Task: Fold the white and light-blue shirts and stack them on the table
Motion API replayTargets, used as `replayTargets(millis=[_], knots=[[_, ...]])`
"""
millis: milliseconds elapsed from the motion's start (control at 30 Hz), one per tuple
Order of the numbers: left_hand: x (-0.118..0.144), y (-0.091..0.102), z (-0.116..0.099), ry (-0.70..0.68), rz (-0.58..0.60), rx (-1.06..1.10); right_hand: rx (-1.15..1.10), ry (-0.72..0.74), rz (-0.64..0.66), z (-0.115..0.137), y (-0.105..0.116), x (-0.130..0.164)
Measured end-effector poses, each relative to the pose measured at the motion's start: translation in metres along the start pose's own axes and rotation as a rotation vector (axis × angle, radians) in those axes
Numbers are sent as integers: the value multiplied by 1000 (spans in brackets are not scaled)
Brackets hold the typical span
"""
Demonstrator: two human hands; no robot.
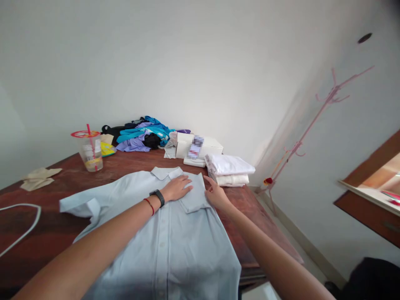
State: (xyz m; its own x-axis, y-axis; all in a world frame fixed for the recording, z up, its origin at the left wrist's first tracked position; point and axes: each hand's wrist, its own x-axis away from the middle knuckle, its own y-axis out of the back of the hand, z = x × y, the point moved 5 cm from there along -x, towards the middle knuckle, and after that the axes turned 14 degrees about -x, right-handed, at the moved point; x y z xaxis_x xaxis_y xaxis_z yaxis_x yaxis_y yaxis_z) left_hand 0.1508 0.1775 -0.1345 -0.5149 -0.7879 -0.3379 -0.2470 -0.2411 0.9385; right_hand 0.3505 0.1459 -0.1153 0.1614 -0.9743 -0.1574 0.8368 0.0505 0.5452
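A light blue short-sleeved shirt (168,233) lies spread flat on the dark wooden table (56,196), collar away from me, one sleeve out to the left. My left hand (176,188) rests flat on the shirt below the collar, fingers spread; a black band and a red string circle its wrist. My right hand (215,193) touches the shirt's right shoulder edge, fingers curled at the fabric; whether it pinches the cloth I cannot tell.
Folded white garments (229,168) are stacked just past my right hand. A white box (200,146) and a heap of blue and purple clothes (142,135) sit at the back. A plastic cup with a red straw (90,152), beige cloth (39,177), white cable (21,227), pink coat rack (312,125).
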Motion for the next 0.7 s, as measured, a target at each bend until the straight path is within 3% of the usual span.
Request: replayTargets(millis=[167,333,400,500,600,700], knots=[[-3,0,36,77,-9,-89,135,86,67,8,-19,-29],[-6,13,52,127,-93,-24,109,93,49,-3,-23,-39],[-5,24,48,99,-181,23,71,101,12,-7,-23,-40],[-3,37,27,-81,-248,47,-26,136,-36,-8,-21,-39],[-2,32,9,-226,-133,18,-150,177,-68,-6,-18,-33],[-2,20,10,-199,-34,-27,-227,251,-28,4,-16,-23]])
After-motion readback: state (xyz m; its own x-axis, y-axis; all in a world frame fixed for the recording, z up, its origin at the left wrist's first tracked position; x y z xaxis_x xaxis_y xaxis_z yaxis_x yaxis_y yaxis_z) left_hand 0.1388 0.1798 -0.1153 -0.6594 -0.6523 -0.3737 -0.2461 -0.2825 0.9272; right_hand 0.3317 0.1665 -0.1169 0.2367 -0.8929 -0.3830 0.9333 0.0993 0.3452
